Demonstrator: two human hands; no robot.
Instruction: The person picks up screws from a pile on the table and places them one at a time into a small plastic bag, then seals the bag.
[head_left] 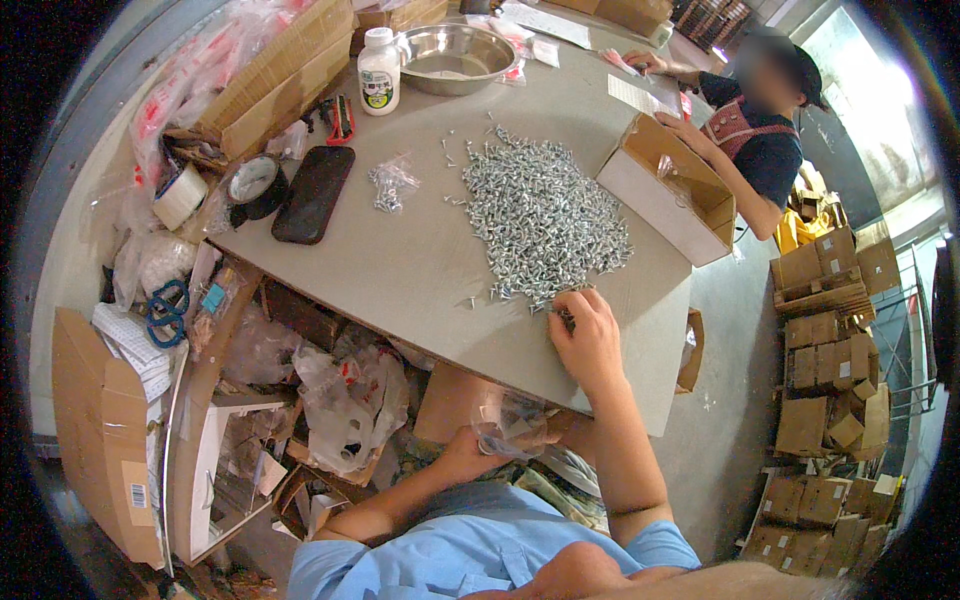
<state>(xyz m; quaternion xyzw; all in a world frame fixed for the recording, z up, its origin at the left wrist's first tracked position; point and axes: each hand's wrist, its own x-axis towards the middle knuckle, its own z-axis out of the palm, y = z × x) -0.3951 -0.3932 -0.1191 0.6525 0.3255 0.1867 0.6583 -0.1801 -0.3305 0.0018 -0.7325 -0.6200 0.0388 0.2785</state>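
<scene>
A wide heap of small silver screws (545,215) lies in the middle of the grey table (400,300). My right hand (586,338) is at the heap's near edge, fingers curled round a few screws. Below the table's front edge, close to my body, my left hand (474,455) grips a clear plastic bag (512,422); its fingers are partly hidden by the film. A small clear bag of screws (393,184) rests left of the heap, with a few loose screws scattered between them.
Left on the table are a black phone (314,195), tape roll (257,187), red cutter (341,119), white bottle (379,72) and steel bowl (458,58). An open carton (668,190) stands at right, beside a co-worker (765,130). Plastic bags (350,400) fill the shelf below.
</scene>
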